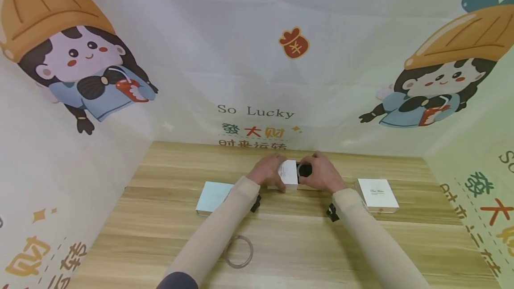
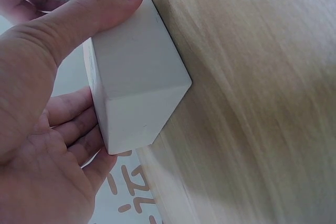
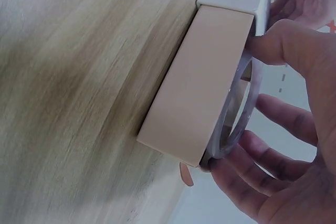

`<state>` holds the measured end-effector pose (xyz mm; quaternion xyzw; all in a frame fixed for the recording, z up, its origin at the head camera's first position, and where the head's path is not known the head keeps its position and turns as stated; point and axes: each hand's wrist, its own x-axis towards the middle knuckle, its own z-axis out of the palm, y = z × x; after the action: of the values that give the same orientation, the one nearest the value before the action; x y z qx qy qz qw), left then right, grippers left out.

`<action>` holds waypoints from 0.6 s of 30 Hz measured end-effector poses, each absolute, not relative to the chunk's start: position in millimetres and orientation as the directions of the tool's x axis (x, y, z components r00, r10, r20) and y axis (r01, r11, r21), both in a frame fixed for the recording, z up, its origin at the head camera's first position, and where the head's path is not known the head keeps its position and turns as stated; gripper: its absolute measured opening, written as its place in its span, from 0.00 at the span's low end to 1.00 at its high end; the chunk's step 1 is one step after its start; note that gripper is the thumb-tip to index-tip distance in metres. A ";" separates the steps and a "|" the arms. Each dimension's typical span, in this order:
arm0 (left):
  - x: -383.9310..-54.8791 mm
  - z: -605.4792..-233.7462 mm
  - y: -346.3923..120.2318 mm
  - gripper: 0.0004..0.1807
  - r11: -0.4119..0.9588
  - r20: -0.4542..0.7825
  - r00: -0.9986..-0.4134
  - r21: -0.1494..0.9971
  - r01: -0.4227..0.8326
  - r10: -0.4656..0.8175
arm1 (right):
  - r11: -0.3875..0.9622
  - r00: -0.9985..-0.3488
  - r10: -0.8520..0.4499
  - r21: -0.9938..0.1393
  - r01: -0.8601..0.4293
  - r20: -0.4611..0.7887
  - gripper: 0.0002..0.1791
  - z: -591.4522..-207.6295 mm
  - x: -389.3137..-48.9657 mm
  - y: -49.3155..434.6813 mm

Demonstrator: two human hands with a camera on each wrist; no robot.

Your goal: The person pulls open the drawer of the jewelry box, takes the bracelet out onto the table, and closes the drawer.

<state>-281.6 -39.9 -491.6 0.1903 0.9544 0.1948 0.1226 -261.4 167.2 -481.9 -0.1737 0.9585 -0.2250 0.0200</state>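
Observation:
Near the back of the table, my left hand [image 1: 270, 171] grips the white sleeve [image 2: 142, 51] of a slide-out box, thumb on one side and fingers on the other. A pale peach drawer [image 3: 197, 82] with a black inside sticks out of the sleeve's right end. A translucent greyish-lilac bangle [image 3: 254, 90] lies at the drawer's open top, standing slightly proud of it. My right hand [image 1: 321, 172] pinches this bangle at the drawer, with the thumb at one side and fingertips at the other. A small peach ribbon tab [image 3: 186, 174] hangs from the drawer's end.
A light blue box [image 1: 213, 194] lies left of my hands, partly behind the left sleeve. To the right stands another white box [image 1: 377, 195] with printed lettering. A second bangle [image 1: 250, 253] lies on the wooden table [image 1: 297, 249] nearer me. A printed cloth [image 1: 341, 101] encloses the table's back and sides.

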 end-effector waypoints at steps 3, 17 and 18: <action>-281.5 -491.3 -40.0 0.56 0.853 -0.166 -0.897 0.419 0.312 0.410 | 0.820 -0.940 -0.337 -0.471 -0.325 0.061 0.28 -480.1 -259.8 168.3; -282.0 -490.7 -40.2 0.56 0.848 -0.161 -0.896 0.428 0.314 0.413 | 0.698 -0.918 -0.335 -0.598 -0.394 0.214 0.29 -470.3 -233.1 174.2; -282.0 -490.7 -40.2 0.56 0.847 -0.160 -0.896 0.428 0.315 0.414 | 0.693 -0.913 -0.344 -0.596 -0.406 0.221 0.29 -470.1 -230.1 174.5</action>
<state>-282.0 -40.2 -490.7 0.1914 0.9530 0.1998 0.1238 -230.1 174.5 -470.1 -0.2039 0.9188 -0.3348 -0.0462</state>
